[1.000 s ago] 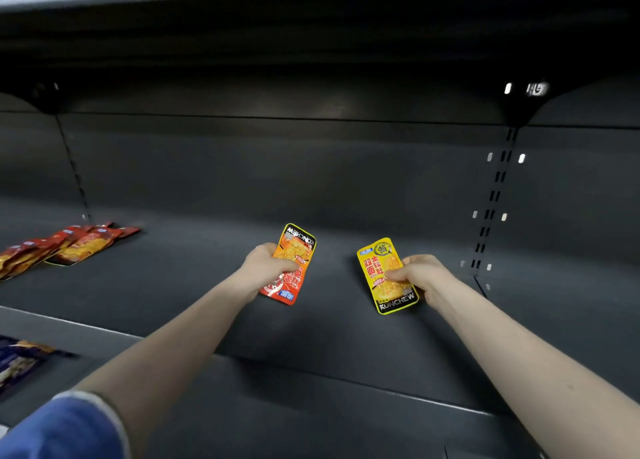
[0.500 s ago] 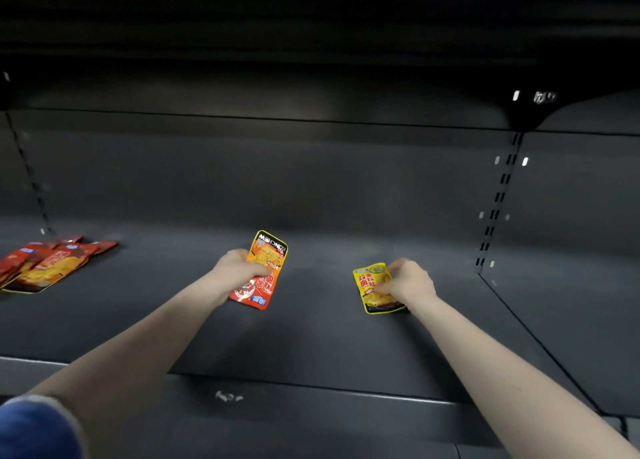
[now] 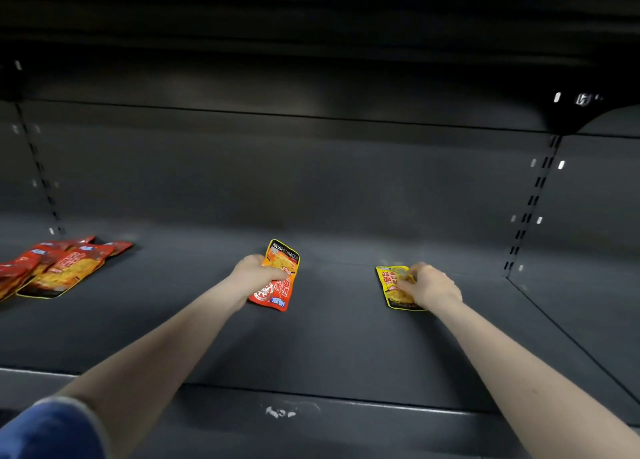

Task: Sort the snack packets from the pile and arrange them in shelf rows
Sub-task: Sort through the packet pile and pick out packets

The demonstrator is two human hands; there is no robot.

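The yellow snack packet (image 3: 394, 287) lies on the dark shelf (image 3: 329, 347), long axis front-to-back, right hand (image 3: 431, 285) apparently pinching its right edge. Left hand (image 3: 254, 273) grips the orange packet (image 3: 278, 275), well apart leftward.

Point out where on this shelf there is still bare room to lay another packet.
Bare shelf lies between the red packet row at far left and the left hand gripping the orange packet, between that and the yellow packet under the right hand, and from there to the right upright. Only the far left is crowded.
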